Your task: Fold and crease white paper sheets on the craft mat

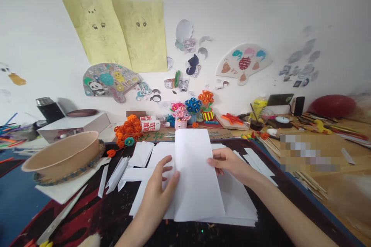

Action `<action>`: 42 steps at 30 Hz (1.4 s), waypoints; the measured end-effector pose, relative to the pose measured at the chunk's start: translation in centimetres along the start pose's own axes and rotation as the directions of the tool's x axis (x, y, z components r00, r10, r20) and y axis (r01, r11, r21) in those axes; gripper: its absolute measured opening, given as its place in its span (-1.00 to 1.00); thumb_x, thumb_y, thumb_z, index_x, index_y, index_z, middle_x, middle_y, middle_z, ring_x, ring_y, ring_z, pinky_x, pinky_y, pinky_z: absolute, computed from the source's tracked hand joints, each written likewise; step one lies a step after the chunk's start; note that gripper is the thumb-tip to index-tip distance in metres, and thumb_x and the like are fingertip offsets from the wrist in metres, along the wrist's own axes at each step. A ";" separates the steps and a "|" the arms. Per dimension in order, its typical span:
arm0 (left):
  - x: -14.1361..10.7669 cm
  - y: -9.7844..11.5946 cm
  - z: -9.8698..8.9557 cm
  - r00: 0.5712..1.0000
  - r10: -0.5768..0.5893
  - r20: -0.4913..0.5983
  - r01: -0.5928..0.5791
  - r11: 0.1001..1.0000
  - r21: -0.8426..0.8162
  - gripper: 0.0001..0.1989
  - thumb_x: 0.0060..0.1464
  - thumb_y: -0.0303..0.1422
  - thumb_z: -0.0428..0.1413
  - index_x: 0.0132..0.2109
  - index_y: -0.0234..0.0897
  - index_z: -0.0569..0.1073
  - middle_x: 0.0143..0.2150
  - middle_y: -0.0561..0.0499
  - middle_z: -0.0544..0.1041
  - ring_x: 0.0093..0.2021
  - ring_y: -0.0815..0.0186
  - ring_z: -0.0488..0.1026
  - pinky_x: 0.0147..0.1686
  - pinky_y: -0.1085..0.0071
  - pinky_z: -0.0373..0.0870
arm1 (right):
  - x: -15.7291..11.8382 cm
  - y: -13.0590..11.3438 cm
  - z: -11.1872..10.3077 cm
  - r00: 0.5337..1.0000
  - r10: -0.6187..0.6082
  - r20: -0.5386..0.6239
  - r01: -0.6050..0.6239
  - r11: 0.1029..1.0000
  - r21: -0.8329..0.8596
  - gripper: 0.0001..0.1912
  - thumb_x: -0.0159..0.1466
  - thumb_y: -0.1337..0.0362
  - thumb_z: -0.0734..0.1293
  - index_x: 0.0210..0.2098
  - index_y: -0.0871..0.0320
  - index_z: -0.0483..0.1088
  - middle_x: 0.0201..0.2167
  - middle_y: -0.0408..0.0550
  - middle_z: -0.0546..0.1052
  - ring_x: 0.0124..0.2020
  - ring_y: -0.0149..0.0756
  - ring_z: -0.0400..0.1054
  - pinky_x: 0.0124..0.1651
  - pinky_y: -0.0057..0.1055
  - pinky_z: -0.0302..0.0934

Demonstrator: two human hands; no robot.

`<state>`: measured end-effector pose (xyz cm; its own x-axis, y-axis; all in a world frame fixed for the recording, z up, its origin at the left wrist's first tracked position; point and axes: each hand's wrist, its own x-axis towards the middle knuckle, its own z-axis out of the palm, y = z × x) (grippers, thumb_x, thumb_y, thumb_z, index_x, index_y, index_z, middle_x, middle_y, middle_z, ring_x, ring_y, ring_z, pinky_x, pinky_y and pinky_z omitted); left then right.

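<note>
A folded white sheet of paper [197, 185] stands raised over a stack of white paper [240, 200] on the dark mat. My right hand [227, 164] pinches its right edge between thumb and fingers. At the left edge of the sheet is my left hand [162, 185], its fingers apart and its thumb against the paper. Left of the stack lie folded white pieces [117, 173] and a narrow strip [103, 181]. More white strips [259, 164] lie to the right of the stack.
Scissors [62, 216] lie at the lower left, below a beige basin [63, 154]. Orange craft flowers [129, 129] and small flower pots [181, 124] line the back. Wooden sticks [310, 185] are at the right, and a black flask [49, 110] stands far left.
</note>
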<state>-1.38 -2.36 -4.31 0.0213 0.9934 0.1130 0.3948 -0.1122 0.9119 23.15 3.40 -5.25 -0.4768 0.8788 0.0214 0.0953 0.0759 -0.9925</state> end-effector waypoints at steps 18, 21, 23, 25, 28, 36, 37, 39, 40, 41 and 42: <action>-0.4 0.6 0.7 0.964 -0.180 0.194 0.253 0.839 -0.482 -0.38 -0.13 -0.12 0.29 0.03 -0.26 0.28 -0.08 -0.22 0.58 -0.20 0.06 0.57 -0.26 0.21 0.51 | -0.3 -0.6 0.7 1.000 0.000 -0.028 -0.001 0.999 -0.043 -0.57 0.09 -0.07 0.41 -0.54 0.20 0.38 -0.60 -0.13 0.42 -0.55 -0.39 0.27 -0.48 -0.43 0.07; -0.3 0.3 0.7 0.969 -0.152 0.197 0.230 0.847 -0.479 -0.39 -0.14 -0.16 0.30 0.03 -0.26 0.28 -0.10 -0.21 0.58 -0.22 0.08 0.57 -0.25 0.21 0.50 | -0.3 -0.5 0.7 0.999 0.009 -0.050 -0.013 0.997 -0.071 -0.58 0.09 -0.06 0.41 -0.55 0.20 0.39 -0.60 -0.13 0.41 -0.56 -0.40 0.27 -0.51 -0.44 0.04; -0.2 0.2 0.7 0.970 -0.139 0.201 0.220 0.854 -0.472 -0.40 -0.13 -0.17 0.30 0.02 -0.26 0.28 -0.11 -0.21 0.58 -0.23 0.09 0.57 -0.25 0.22 0.50 | -0.2 -0.5 0.7 0.999 0.009 -0.051 -0.013 0.997 -0.081 -0.58 0.10 -0.06 0.40 -0.55 0.21 0.39 -0.60 -0.13 0.41 -0.57 -0.40 0.27 -0.51 -0.45 0.04; -0.2 0.1 0.6 0.969 -0.139 0.204 0.221 0.854 -0.470 -0.40 -0.13 -0.17 0.30 0.02 -0.26 0.28 -0.11 -0.21 0.58 -0.23 0.09 0.57 -0.26 0.23 0.50 | -0.2 -0.5 0.6 0.999 0.006 -0.053 -0.011 0.996 -0.085 -0.57 0.10 -0.06 0.40 -0.56 0.20 0.38 -0.61 -0.13 0.40 -0.57 -0.40 0.28 -0.51 -0.45 0.04; -0.2 0.1 0.6 0.967 -0.148 0.206 0.232 0.847 -0.478 -0.39 -0.14 -0.15 0.31 0.02 -0.26 0.29 -0.10 -0.21 0.58 -0.21 0.08 0.57 -0.24 0.22 0.50 | -0.3 -0.5 0.6 0.998 0.004 -0.055 -0.009 0.996 -0.083 -0.56 0.06 -0.08 0.42 -0.56 0.20 0.39 -0.61 -0.13 0.42 -0.57 -0.39 0.28 -0.51 -0.44 0.06; -0.4 0.7 0.4 0.960 -0.164 0.228 0.261 0.826 -0.501 -0.41 -0.13 -0.15 0.29 0.02 -0.26 0.31 -0.08 -0.22 0.58 -0.17 0.04 0.56 -0.18 0.16 0.50 | -0.3 -0.7 0.6 0.999 0.010 -0.052 -0.015 0.997 -0.081 -0.57 0.06 -0.08 0.43 -0.54 0.20 0.40 -0.59 -0.12 0.44 -0.56 -0.38 0.29 -0.50 -0.43 0.09; -0.4 0.7 0.4 0.959 -0.163 0.230 0.261 0.822 -0.506 -0.41 -0.12 -0.15 0.29 0.02 -0.26 0.31 -0.07 -0.23 0.57 -0.16 0.04 0.56 -0.18 0.16 0.50 | -0.3 -0.7 0.6 0.998 0.010 -0.055 -0.014 0.997 -0.079 -0.57 0.05 -0.07 0.43 -0.55 0.20 0.40 -0.60 -0.12 0.44 -0.56 -0.38 0.29 -0.50 -0.43 0.09; -0.4 0.8 0.4 0.959 -0.163 0.232 0.263 0.816 -0.515 -0.41 -0.12 -0.15 0.29 0.03 -0.27 0.31 -0.07 -0.23 0.57 -0.15 0.03 0.56 -0.17 0.16 0.50 | -0.3 -0.7 0.6 0.998 0.007 -0.058 -0.011 0.997 -0.076 -0.58 0.03 -0.06 0.45 -0.55 0.20 0.40 -0.60 -0.13 0.43 -0.56 -0.38 0.28 -0.50 -0.43 0.09; -0.5 0.8 0.4 0.959 -0.164 0.233 0.265 0.813 -0.518 -0.41 -0.12 -0.16 0.29 0.03 -0.27 0.31 -0.07 -0.23 0.57 -0.15 0.03 0.56 -0.16 0.16 0.50 | -0.3 -0.6 0.6 0.998 0.006 -0.056 -0.010 0.997 -0.076 -0.59 0.03 -0.05 0.45 -0.55 0.20 0.40 -0.61 -0.13 0.43 -0.56 -0.38 0.28 -0.50 -0.43 0.09; -0.5 0.8 0.4 0.958 -0.165 0.233 0.267 0.811 -0.520 -0.41 -0.12 -0.16 0.29 0.03 -0.27 0.31 -0.07 -0.22 0.57 -0.15 0.04 0.56 -0.16 0.16 0.49 | -0.3 -0.6 0.6 0.999 0.005 -0.054 -0.009 0.997 -0.075 -0.59 0.03 -0.05 0.45 -0.54 0.20 0.40 -0.60 -0.13 0.43 -0.56 -0.39 0.28 -0.50 -0.44 0.08; -0.5 0.8 0.4 0.958 -0.168 0.233 0.269 0.811 -0.520 -0.41 -0.12 -0.16 0.29 0.03 -0.26 0.31 -0.07 -0.22 0.57 -0.15 0.04 0.56 -0.15 0.16 0.49 | -0.3 -0.6 0.5 0.999 0.005 -0.051 -0.009 0.997 -0.073 -0.59 0.04 -0.04 0.45 -0.54 0.21 0.40 -0.60 -0.13 0.43 -0.56 -0.39 0.28 -0.50 -0.44 0.08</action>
<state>-0.67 -2.91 -3.80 0.1683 0.9761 -0.1375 -0.1514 0.1634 0.9749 22.77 2.86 -4.75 -0.4308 0.9022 0.0222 0.1628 0.1019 -0.9814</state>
